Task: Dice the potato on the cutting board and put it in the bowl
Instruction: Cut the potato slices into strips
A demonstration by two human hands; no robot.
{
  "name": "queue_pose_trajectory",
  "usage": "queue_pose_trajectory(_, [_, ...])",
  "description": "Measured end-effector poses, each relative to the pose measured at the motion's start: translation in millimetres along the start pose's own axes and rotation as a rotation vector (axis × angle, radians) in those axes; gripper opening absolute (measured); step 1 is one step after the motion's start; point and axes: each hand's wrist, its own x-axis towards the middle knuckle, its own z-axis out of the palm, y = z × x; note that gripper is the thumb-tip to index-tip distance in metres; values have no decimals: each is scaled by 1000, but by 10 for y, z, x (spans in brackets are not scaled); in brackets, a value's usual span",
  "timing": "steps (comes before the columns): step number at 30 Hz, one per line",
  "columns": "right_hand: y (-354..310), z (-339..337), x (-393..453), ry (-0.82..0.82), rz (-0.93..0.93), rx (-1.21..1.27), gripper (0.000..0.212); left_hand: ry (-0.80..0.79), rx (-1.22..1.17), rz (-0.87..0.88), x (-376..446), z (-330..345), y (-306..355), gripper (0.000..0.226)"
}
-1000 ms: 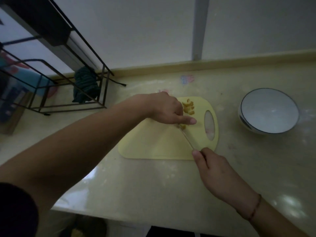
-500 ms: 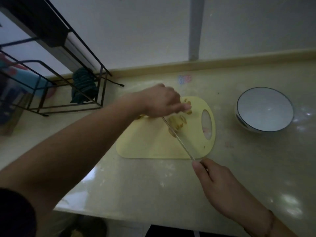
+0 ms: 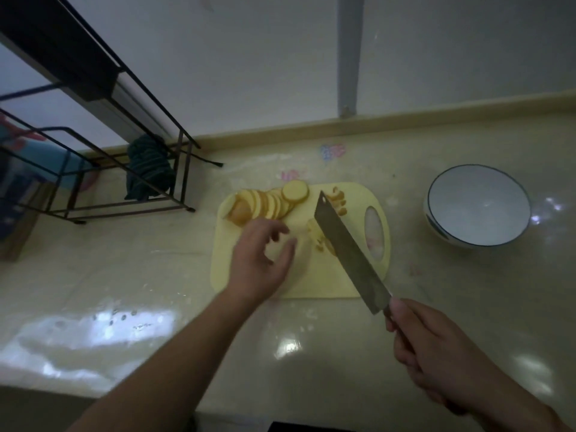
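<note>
A yellow cutting board (image 3: 314,283) lies on the counter. A row of round potato slices (image 3: 268,202) fans across its far left corner. A few diced pieces (image 3: 338,199) lie at the far right, and more cut pieces (image 3: 318,236) sit beside the blade. My right hand (image 3: 436,350) grips the handle of a cleaver (image 3: 349,251), whose blade is lifted and slanted over the board. My left hand (image 3: 260,260) hovers over the board's near left part, fingers loosely spread, holding nothing. A white bowl (image 3: 478,205) with a dark rim stands empty to the right.
A black wire rack (image 3: 124,169) stands at the back left with a dark striped cloth (image 3: 148,166) hanging on it. The counter's front edge (image 3: 93,391) runs along the lower left. A wall upstand (image 3: 405,124) borders the counter behind.
My left hand has pulled back from the far side of the board, uncovering the row of slices. The cleaver has risen off the board and turned its flat toward me.
</note>
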Motion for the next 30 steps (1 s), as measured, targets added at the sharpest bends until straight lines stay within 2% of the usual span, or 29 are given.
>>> queue_pose_trajectory(3, [-36, 78, 87, -55, 7, 28, 43, -10, 46, 10, -184, 180, 129, 14])
queue_pose_trajectory(7, [-72, 205, 198, -49, -20, -53, 45, -1, 92, -30, -202, 283, 106, 17])
queue_pose_trajectory(15, [-121, 211, 259, 7, -91, -220, 70, -75, 143, -99, -174, 435, -78, 13])
queue_pose_trajectory(18, [-115, 171, 240, 1, -90, -211, 66, -87, 147, -92, -161, 436, -114, 12])
queue_pose_trajectory(20, [-116, 130, 205, -15, -66, -149, 55, -98, 156, -71, -141, 426, -139, 13])
queue_pose_trajectory(22, [-139, 71, 153, -29, -40, -67, 48, -141, 164, 18, -84, 399, -189, 16])
queue_pose_trajectory(25, [-155, -52, 119, 0, -21, 1, 47, -309, 150, 328, 214, 294, -285, 28])
queue_pose_trajectory(27, [-145, -137, 136, 23, -3, -3, 47, -532, 217, 540, 531, 211, -290, 40])
queue_pose_trajectory(30, [-169, -207, 182, 34, -3, -47, 52, -859, 382, 692, 937, 202, -238, 56])
